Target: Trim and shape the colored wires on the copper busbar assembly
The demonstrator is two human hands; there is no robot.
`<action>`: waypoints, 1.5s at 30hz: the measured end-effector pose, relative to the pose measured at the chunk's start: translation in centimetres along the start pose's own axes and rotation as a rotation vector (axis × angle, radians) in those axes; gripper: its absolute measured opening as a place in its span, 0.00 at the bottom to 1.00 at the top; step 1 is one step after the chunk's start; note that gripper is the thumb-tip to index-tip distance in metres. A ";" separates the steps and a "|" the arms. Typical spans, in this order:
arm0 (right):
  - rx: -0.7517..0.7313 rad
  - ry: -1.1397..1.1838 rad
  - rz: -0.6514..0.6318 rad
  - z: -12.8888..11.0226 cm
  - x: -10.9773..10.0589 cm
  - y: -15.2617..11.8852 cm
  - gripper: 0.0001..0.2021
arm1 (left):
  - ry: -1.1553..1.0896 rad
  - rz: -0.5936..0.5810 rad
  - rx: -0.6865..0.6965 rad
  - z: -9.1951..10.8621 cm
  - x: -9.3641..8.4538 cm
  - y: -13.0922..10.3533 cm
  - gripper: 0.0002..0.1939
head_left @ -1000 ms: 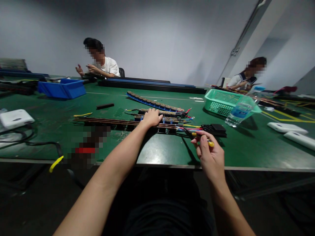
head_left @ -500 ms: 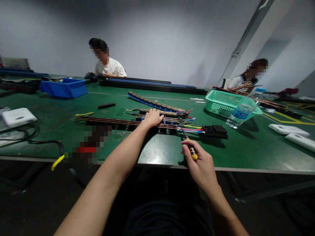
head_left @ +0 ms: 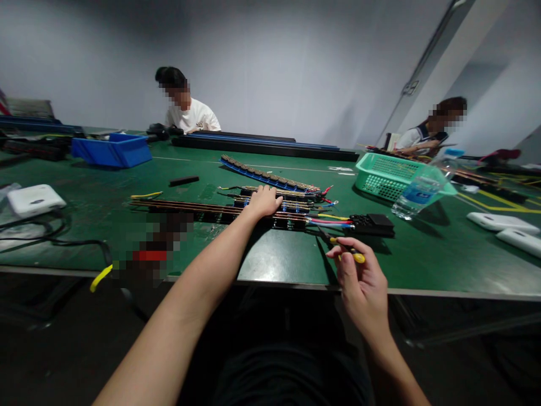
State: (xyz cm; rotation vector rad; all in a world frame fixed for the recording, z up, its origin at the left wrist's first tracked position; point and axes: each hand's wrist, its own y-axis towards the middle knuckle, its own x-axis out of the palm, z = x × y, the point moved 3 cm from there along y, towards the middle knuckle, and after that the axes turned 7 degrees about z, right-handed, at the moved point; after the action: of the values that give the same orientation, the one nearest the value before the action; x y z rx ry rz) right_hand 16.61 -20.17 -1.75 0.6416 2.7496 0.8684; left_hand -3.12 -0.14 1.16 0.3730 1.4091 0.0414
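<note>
1. Your left hand (head_left: 264,202) is palm-down on the long strips w/ copper-coloured rods (head_left: 203,208), thumb apart from the fingers; strips lie L-to-R across the middle of the surface (head_left: 274,262).
2. Your right hand (head_left: 361,279) pinches a yellow-and-black tool (head_left: 359,257) btwn thumb & fingers, tip near the coloured wires (head_left: 333,223) at the strips' right end. Wires run to a black block (head_left: 372,225) on the right.
3. Blue bin (head_left: 112,151), far left: something pale shows at its far rim; can't tell what.
4. Green basket (head_left: 386,175), far right of the strips: perforated sides; contents, if any, unclear.
5. Clear bottle (head_left: 416,197) w/ blue cap & label leans at the basket's near right side; touching or apart, can't tell. Liquid level unclear.
6. Curved blue-backed strip (head_left: 266,173) lies beyond your left hand.
</note>
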 end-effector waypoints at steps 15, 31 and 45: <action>0.018 0.049 0.014 0.4 0.3 1.0 0.14 | -0.002 0.006 0.009 -0.1 0.1 0.0 0.26; -0.221 -0.165 -0.044 -0.3 0.6 0.7 0.07 | -0.057 0.036 -0.001 -1.0 0.3 0.4 0.23; -0.292 -0.368 -0.432 0.5 1.7 -0.3 0.13 | -0.025 0.013 0.003 -0.5 0.4 0.3 0.25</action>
State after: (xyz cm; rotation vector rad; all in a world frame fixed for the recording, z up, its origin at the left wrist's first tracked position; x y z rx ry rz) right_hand 15.13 -19.30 -2.40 0.1244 2.2460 0.9115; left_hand -3.44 0.38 0.87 0.3837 1.3824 0.0448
